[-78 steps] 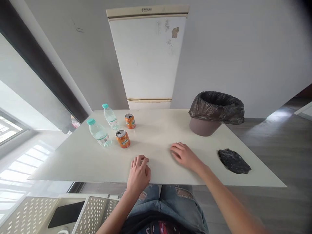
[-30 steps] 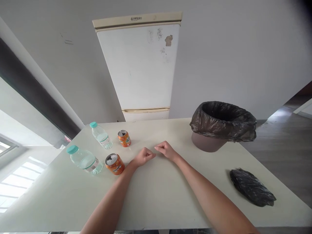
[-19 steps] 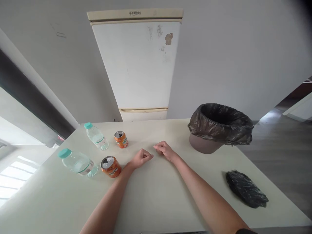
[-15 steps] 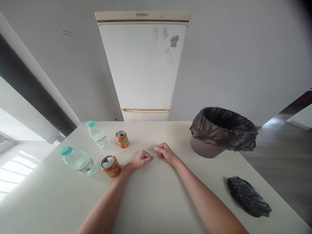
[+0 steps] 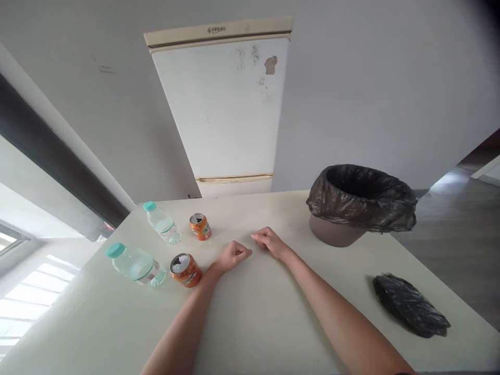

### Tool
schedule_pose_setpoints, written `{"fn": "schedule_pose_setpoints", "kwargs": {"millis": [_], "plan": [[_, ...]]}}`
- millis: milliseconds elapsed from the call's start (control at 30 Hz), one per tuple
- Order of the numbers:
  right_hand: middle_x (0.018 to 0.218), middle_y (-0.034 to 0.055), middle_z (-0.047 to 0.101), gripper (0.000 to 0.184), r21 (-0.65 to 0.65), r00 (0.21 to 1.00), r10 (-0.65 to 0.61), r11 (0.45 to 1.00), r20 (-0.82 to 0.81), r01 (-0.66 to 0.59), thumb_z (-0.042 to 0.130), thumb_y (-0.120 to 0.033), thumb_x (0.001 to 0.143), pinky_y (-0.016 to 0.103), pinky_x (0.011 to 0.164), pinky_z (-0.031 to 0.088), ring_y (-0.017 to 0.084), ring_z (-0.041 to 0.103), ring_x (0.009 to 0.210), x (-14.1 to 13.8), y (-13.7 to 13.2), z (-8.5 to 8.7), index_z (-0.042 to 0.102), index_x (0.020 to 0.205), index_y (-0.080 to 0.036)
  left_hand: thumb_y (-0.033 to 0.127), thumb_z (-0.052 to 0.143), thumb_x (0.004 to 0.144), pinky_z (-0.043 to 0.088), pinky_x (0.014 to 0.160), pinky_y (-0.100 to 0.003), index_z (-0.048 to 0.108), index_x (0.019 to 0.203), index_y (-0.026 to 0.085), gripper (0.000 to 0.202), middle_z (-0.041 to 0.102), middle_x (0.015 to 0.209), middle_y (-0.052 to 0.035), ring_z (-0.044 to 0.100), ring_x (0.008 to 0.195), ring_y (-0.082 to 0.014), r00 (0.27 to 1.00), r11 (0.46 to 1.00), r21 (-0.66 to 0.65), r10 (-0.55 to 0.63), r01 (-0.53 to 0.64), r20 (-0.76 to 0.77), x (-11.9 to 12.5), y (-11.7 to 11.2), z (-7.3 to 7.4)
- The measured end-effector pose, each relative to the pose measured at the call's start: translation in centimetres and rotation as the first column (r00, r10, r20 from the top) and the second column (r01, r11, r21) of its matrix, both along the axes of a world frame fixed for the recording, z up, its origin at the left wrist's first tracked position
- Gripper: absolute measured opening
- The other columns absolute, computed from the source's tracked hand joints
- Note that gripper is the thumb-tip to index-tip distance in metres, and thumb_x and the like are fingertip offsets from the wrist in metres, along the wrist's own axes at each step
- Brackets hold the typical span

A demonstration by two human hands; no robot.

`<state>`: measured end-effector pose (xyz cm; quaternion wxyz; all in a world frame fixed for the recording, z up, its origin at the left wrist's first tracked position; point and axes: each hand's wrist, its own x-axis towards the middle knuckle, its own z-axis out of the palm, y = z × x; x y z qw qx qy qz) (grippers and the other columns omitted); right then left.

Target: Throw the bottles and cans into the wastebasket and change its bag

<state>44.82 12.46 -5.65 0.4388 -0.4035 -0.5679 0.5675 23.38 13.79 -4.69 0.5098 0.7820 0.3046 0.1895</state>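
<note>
My left hand point(image 5: 233, 255) rests on the white table point(image 5: 258, 312), curled into a loose fist with nothing visible in it. A small gap to its right, my right hand point(image 5: 270, 242) is also curled closed on the tabletop and shows nothing held. Beside my left forearm stands an orange soda can point(image 5: 186, 270), its top opened. Farther back is a second orange can point(image 5: 200, 227), opened too. Two clear plastic bottles with teal caps, the nearer bottle point(image 5: 136, 264) and the farther bottle point(image 5: 163, 224), stand left of the cans.
At the table's back right stands a brownish bin point(image 5: 336, 232) lined with a black plastic bag point(image 5: 363, 200). A folded black bag point(image 5: 412, 304) lies near the right edge. Behind the table is a white refrigerator point(image 5: 222, 109) against a grey wall.
The camera view has tilted and shifted slightly, so everything sits a little differently in the picture. Both hands keep the same closed pose and place on the table.
</note>
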Motion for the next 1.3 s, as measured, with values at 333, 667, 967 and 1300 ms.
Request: {"fn": "schedule_pose_setpoints", "kwargs": {"millis": [333,667,967,1300], "plan": [[0.05,-0.0088,0.024,0.057,-0.01,0.998,-0.001,1.0,-0.059,0.0,0.071,-0.047,0.085,0.029,0.052,0.013,0.008,0.016,0.051,0.1,0.1,0.2,0.029,0.054,-0.023,0.059,0.052,0.094,0.011,0.057,-0.03,0.017,0.065,0.024,0.058,0.013,0.064,0.0058,0.012,0.06,-0.0084,1.0,0.999,0.038,0.012,-0.011,-0.013,0.2,0.3,-0.5],[0.051,-0.0095,0.02,0.06,-0.009,0.996,0.028,1.0,-0.086,-0.029,0.074,-0.049,0.082,0.029,0.052,0.01,0.007,0.013,0.051,0.1,-0.2,0.3,0.027,0.054,-0.024,0.062,0.055,0.091,0.011,0.056,-0.029,0.018,0.062,0.024,0.06,0.012,0.063,0.0058,0.012,0.06,-0.0084,1.0,0.999,0.039,0.028,-0.028,-0.007,0.3,0.5,-0.6],[0.051,-0.0093,0.021,0.062,-0.002,0.997,0.018,1.0,-0.08,-0.018,0.076,-0.05,0.08,0.028,0.052,0.012,0.007,0.014,0.052,0.0,-0.3,0.6,0.027,0.054,-0.024,0.063,0.059,0.089,0.01,0.056,-0.03,0.019,0.063,0.024,0.062,0.012,0.064,0.006,0.011,0.061,-0.0087,0.999,0.999,0.022,0.042,-0.042,0.006,0.1,0.5,-0.7],[0.05,-0.0089,0.023,0.06,0.024,0.998,0.012,1.0,-0.056,-0.011,0.075,-0.049,0.081,0.028,0.052,0.013,0.007,0.015,0.052,-0.1,-0.6,0.7,0.029,0.052,-0.024,0.066,0.059,0.087,0.01,0.056,-0.03,0.018,0.062,0.024,0.063,0.012,0.063,0.0056,0.012,0.06,-0.0088,0.999,0.999,0.023,0.047,-0.047,-0.005,0.2,0.3,-0.4]]}}
